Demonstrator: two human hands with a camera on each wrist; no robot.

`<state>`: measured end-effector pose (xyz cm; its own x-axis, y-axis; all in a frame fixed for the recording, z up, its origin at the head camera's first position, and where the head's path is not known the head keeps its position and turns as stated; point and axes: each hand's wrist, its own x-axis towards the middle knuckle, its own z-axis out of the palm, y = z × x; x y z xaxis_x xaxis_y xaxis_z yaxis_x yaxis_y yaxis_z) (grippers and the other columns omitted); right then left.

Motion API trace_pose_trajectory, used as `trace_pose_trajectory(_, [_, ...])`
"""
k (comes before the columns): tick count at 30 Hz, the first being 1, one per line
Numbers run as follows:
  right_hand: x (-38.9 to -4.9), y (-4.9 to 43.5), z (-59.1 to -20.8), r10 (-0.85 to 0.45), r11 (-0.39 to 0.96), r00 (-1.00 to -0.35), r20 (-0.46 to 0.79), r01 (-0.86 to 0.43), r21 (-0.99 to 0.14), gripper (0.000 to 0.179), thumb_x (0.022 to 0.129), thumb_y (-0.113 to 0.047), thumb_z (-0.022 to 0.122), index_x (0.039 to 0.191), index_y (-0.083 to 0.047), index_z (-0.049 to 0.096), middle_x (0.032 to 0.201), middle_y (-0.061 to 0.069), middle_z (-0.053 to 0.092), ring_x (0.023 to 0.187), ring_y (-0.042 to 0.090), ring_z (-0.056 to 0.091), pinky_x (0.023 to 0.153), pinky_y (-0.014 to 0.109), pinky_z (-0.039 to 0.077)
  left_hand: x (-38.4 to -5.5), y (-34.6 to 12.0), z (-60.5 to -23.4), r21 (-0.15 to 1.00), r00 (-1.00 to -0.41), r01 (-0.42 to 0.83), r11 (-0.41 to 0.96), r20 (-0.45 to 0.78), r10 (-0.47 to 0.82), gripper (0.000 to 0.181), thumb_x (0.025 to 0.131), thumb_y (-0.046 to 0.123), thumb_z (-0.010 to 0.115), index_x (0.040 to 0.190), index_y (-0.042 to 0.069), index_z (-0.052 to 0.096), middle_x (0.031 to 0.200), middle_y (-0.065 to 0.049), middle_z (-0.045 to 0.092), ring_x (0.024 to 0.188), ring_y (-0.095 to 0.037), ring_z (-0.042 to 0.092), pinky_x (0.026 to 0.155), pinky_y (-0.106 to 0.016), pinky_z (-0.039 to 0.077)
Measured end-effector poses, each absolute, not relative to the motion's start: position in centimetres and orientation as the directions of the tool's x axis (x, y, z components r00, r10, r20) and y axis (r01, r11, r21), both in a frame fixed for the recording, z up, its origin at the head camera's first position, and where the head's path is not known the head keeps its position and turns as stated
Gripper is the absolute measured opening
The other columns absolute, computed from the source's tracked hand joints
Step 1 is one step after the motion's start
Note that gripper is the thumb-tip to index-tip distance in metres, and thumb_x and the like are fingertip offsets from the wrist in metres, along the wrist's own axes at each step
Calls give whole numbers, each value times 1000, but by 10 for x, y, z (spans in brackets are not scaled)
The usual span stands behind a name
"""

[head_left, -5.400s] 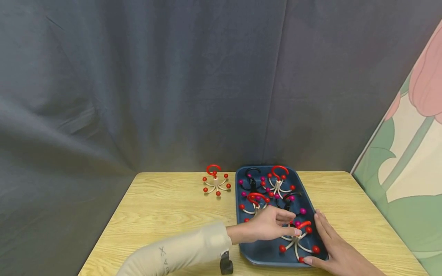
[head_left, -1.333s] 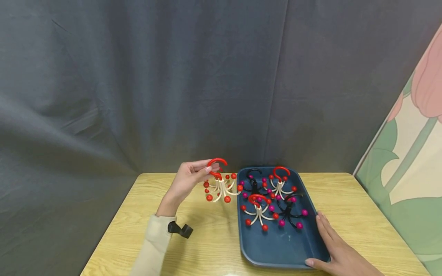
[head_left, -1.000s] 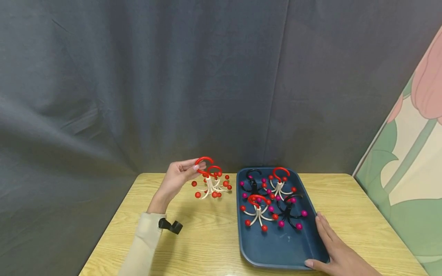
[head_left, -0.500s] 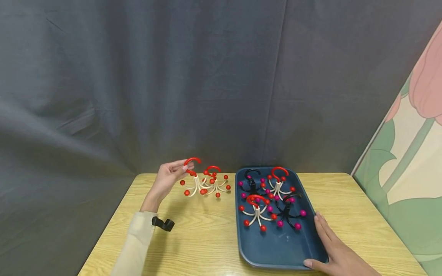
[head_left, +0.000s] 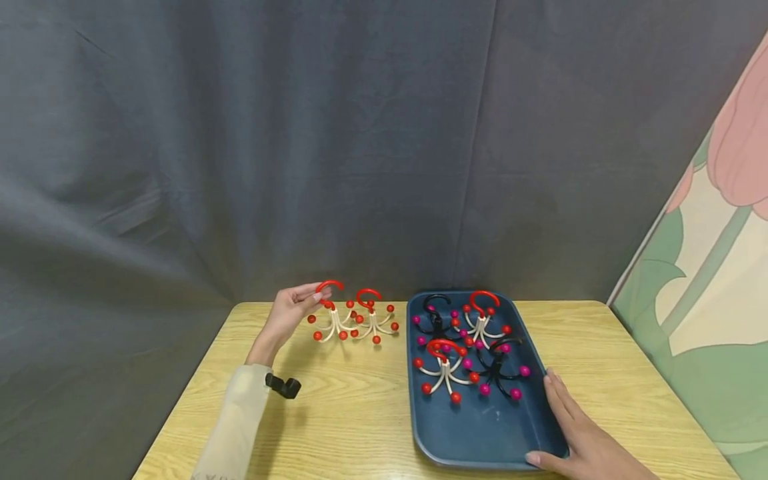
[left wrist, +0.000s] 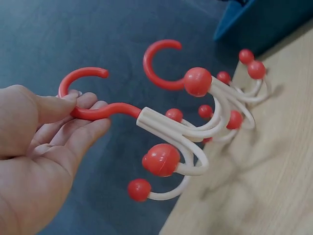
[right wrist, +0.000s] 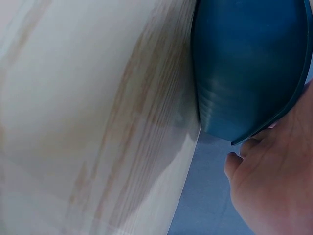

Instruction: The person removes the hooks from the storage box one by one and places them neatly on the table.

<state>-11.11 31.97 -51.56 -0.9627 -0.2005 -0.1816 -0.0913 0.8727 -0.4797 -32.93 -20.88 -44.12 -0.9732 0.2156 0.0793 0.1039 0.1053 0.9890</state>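
My left hand point(head_left: 290, 313) pinches the red hook of a white claw hanger point(head_left: 333, 321) between thumb and fingers. In the left wrist view this hanger point(left wrist: 166, 127) has curved white arms tipped with red balls. Beside it on the table stands a matching white claw hanger point(head_left: 373, 321); their arms overlap in the head view. My right hand point(head_left: 585, 437) rests at the near right corner of a dark blue tray point(head_left: 462, 437), its fingers along the outer side and its thumb at the front rim. In the right wrist view the hand's fingertips are partly hidden by the tray's rim.
Inside the tray are two more white hangers with red hooks, such as the front one point(head_left: 445, 367), and two black hangers point(head_left: 495, 367) with magenta balls. A grey curtain point(head_left: 336, 147) hangs behind the wooden table point(head_left: 348, 413). A flower-patterned panel point(head_left: 714, 280) stands at right.
My left hand has lifted the white claw hanger out of the tray's near end, carried it leftward past the standing one and lowered it slightly. My right hand has stayed at the tray's corner.
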Motion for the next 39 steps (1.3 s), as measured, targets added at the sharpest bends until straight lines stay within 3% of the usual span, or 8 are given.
trace_pose_trajectory(4, [-111,320,-516,-207,871,-965,-160,-107,-479,126,90,-67,70,168,-2,-5,173,31,2,151,57,23,112,78,35,-335,-211,-446,986,-975,107,126,79,206,39,107,8,60,145,-3,59,143,-26,64,131,-23,68,111,-36,52])
trace_pose_trajectory(12, [-110,319,-514,-200,875,-967,-160,-103,-472,128,89,-69,70,168,-3,-5,173,30,2,151,57,24,112,77,36,-348,-209,-453,986,-979,98,135,72,189,40,108,10,59,147,-1,58,148,-27,59,143,-40,54,106,-25,54])
trace_pose_trajectory(25, [-110,316,-510,-181,868,-958,-221,-50,-494,129,89,-71,69,168,-6,-9,175,28,-3,153,58,16,112,81,32,-359,-206,-471,985,-988,65,163,41,146,38,107,12,61,144,2,63,145,-23,62,139,-37,60,117,-47,47])
trace_pose_trajectory(28, [-111,317,-511,-182,868,-961,-210,-57,-494,128,89,-70,69,168,-6,-9,175,28,-3,153,58,17,112,81,32,-360,-206,-473,983,-988,67,169,41,148,38,107,11,60,144,2,63,146,-23,61,140,-39,58,117,-47,48])
trace_pose_trajectory(33, [-110,318,-514,-190,869,-965,-179,-80,-489,128,89,-69,70,168,-4,-6,174,30,0,152,58,21,112,79,34,-360,-207,-476,980,-988,63,187,35,150,38,108,8,58,145,1,61,146,-23,62,140,-39,58,111,-35,53])
trace_pose_trajectory(39, [-110,319,-516,-201,875,-970,-134,-116,-471,125,90,-67,70,168,-2,-2,173,30,4,150,57,26,111,77,39,-360,-208,-480,978,-989,56,203,26,147,39,107,15,61,146,4,62,145,-18,64,139,-34,61,118,-50,47])
